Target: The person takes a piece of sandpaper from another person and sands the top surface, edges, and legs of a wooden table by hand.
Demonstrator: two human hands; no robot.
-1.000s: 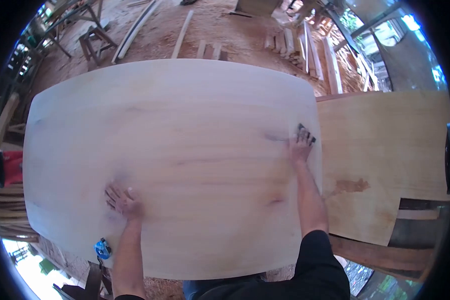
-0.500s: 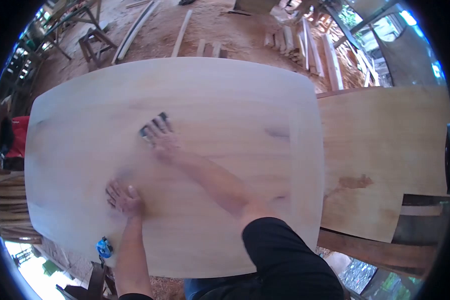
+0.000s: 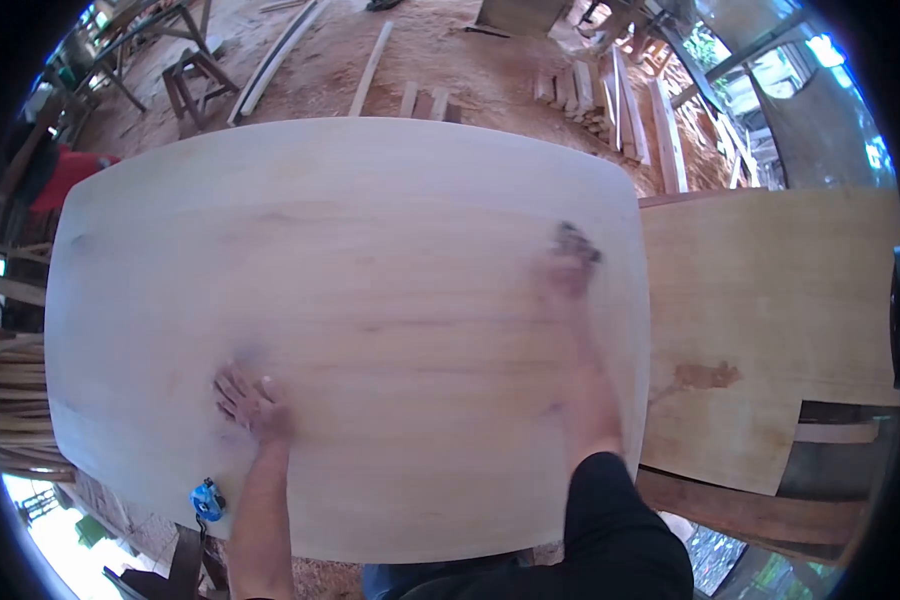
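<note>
Pad at right hand's one o'clock — fingers blurred, grip unclear — left hand open, flat on board.

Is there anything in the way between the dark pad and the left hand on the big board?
No, nothing I can see. Between the dark pad under the blurry right hand and the left hand there's just bare board. The blue thing sits near the edge, out of the way.
</note>
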